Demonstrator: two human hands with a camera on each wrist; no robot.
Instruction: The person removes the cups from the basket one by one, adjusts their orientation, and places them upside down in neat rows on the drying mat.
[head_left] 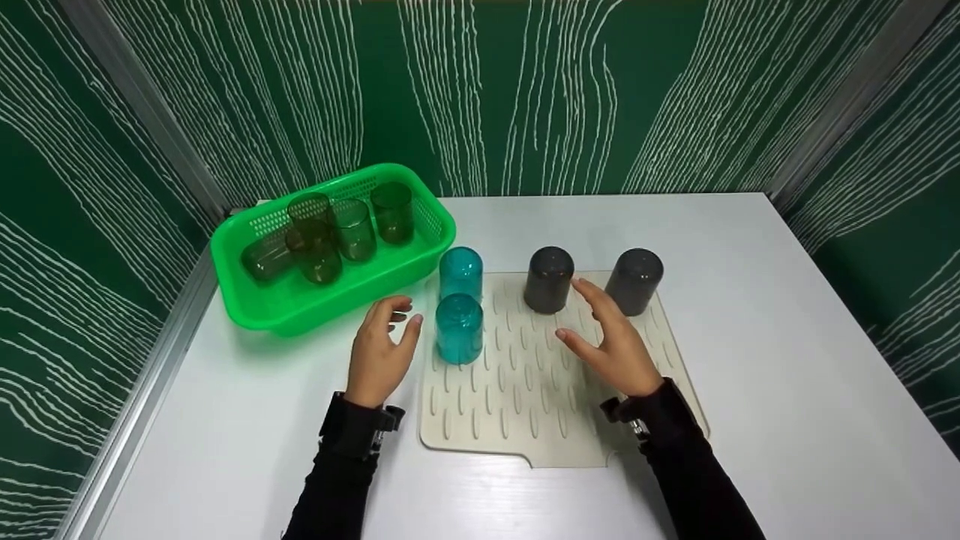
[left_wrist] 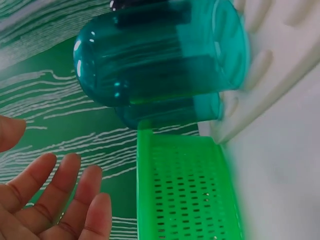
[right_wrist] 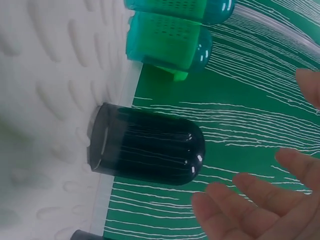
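Note:
My left hand [head_left: 381, 352] hovers just left of two teal cups, its fingers loosely bent around nothing. The nearer teal cup [head_left: 459, 330] and the farther teal cup [head_left: 461, 271] stand upside down at the left side of a cream ribbed drying mat [head_left: 517, 405]. Over the mat's right part is my right hand [head_left: 619, 352], thumb and fingers spread and holding nothing. Its fingertips are close to a dark grey cup [head_left: 548, 281], also upside down. Another dark grey cup [head_left: 635, 281] stands inverted at the mat's far right corner. In the right wrist view a gap separates the fingers from the dark cup [right_wrist: 150, 144].
A green perforated basket [head_left: 262, 319] sits at the back left, close to the teal cups. Inside are several brownish see-through cups [head_left: 352, 229], at least one lying on its side. Green walls with white wavy lines [head_left: 525, 97] border the white table [head_left: 795, 375].

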